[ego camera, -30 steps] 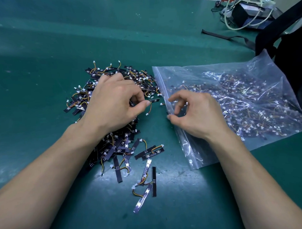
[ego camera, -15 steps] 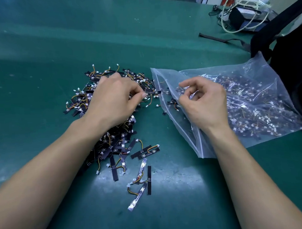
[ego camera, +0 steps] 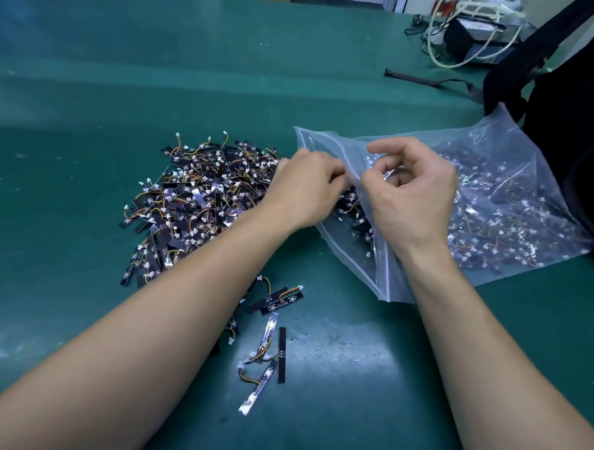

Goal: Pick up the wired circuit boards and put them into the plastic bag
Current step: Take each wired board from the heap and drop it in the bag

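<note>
Moved: left hand (ego camera: pixel 304 191) to plastic bag (ego camera: pixel 510 190) mouth; right fingers (ego camera: pixel 372 192) pinch rim.

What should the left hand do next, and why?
Probably slide the left hand a little deeper into the plastic bag and loosen its grip there. Its fingertips are right at the bag's mouth, which the right hand pinches open; what they hold is hidden. A big pile of wired circuit boards lies on the green table to fetch afterwards.
</note>
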{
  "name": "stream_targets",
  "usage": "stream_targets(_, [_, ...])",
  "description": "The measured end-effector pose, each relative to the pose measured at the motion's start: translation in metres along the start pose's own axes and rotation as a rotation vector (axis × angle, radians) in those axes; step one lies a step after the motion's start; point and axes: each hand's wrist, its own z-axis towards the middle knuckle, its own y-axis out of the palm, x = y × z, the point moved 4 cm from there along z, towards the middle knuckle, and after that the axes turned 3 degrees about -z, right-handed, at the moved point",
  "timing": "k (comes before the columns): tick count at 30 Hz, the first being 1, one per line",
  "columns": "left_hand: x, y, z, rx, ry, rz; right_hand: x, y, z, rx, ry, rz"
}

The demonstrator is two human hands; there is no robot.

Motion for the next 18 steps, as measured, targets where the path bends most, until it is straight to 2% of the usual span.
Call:
stream_targets(4, [-0.019, -0.018, -0.011, 0.038, 0.067, 0.075, 0.004, 0.006, 0.000, -0.063, -0.004, -0.067])
stream_targets(13, [-0.073, -0.068, -0.055, 0.171, 0.068, 0.204, 0.020, 0.034, -0.017, -0.469, -0.044, -0.451])
stream_targets(18, [-0.087, -0.071, -0.064, 0.145, 0.069, 0.235, 0.023, 0.037, -0.019, -0.503, -0.068, -0.491])
